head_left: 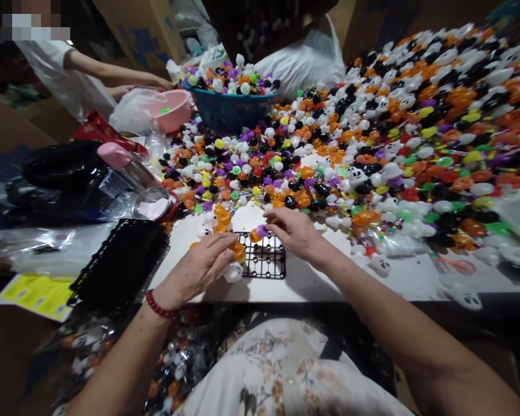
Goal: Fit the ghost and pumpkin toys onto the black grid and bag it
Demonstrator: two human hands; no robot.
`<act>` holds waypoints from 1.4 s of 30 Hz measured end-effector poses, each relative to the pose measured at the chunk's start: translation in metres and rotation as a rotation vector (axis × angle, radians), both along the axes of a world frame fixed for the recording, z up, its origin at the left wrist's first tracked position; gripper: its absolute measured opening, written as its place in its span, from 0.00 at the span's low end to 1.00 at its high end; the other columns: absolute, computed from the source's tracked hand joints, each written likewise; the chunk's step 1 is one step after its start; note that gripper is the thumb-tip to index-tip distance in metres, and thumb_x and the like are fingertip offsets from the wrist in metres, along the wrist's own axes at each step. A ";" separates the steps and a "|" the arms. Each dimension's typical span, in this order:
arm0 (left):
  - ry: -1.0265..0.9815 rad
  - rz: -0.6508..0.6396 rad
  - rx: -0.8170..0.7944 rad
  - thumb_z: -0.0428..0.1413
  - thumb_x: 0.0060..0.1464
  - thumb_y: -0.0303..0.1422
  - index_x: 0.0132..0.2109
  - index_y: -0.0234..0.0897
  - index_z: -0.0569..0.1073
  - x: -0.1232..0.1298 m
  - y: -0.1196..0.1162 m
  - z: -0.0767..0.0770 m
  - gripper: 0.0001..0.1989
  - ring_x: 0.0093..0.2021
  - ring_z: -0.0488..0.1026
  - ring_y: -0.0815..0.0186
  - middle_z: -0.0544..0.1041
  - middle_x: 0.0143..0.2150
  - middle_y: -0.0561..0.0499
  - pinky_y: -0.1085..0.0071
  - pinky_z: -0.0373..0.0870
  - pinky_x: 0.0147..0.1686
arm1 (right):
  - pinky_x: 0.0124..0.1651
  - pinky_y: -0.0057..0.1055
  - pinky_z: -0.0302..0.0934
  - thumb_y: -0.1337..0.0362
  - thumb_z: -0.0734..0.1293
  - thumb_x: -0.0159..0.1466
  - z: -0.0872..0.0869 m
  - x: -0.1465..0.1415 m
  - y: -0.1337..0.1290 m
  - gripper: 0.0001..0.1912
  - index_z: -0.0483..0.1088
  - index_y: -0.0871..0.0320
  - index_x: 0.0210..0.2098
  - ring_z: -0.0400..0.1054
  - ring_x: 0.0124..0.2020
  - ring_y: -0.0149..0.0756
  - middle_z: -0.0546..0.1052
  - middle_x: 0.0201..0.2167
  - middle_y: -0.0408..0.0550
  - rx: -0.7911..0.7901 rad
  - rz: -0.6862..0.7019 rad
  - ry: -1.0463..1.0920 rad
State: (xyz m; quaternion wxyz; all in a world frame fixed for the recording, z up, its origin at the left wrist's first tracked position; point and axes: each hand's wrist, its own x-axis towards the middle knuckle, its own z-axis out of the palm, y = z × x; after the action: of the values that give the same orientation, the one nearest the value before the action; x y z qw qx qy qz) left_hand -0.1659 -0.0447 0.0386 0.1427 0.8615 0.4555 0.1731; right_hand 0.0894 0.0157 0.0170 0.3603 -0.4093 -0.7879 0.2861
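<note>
A black grid tray [264, 264] lies on the white table between my hands. My left hand [195, 268] is closed on orange and white figures, with an orange pumpkin piece [238, 252] and a white ghost-faced piece [233, 273] showing at its fingertips by the tray's left side. My right hand [294, 231] pinches a small orange and purple piece [259, 233] over the tray's upper edge. Several orange pumpkin pieces [222, 216] lie just beyond my left hand.
A large heap of small figures [416, 115] spreads behind and right. A blue basket [229, 110] and pink bowl [177, 112] stand at the back. Stacked black trays [121, 260] and a metal cup [151, 203] are at left. A person's arms [108, 72] reach in at upper left.
</note>
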 end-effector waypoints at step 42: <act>0.138 0.037 0.059 0.43 0.67 0.44 0.59 0.34 0.69 0.004 0.011 -0.013 0.24 0.62 0.68 0.54 0.68 0.63 0.38 0.55 0.67 0.60 | 0.40 0.34 0.59 0.74 0.55 0.66 -0.060 0.079 -0.036 0.11 0.68 0.60 0.39 0.66 0.38 0.43 0.72 0.39 0.57 0.073 -0.281 -0.745</act>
State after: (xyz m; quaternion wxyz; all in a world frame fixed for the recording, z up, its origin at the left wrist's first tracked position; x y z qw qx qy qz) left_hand -0.1615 -0.0340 0.0259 0.0824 0.8666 0.4748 0.1295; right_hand 0.1683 -0.0203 -0.0429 0.0996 -0.5757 -0.8107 0.0381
